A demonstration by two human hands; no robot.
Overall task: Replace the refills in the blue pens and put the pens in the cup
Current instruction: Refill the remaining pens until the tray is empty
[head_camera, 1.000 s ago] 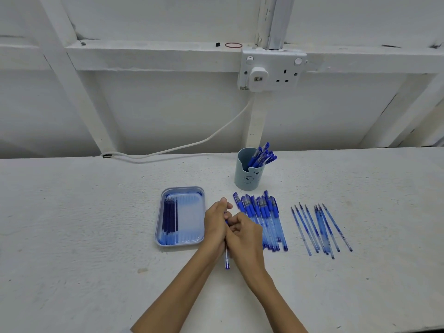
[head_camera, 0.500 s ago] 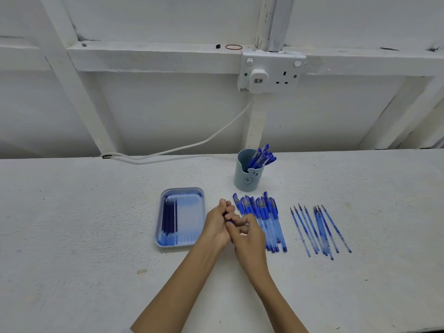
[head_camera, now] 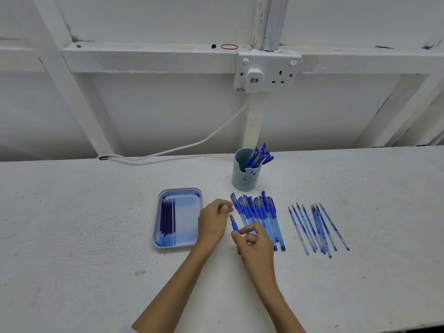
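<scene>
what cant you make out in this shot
Head view only:
pen: barrel hidden inside the right hand.
left hand: fingertips blurred; holding anything unclear.
cup: its wall hides the pens lower down.
refills in the tray: too small to count.

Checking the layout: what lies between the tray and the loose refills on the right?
In the head view: the left hand, the right hand pinching a pen, and the row of pens.

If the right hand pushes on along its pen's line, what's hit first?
Likely the left hand, at its fingertips, just past the tip of the pen the right hand holds; depth unclear.
</scene>
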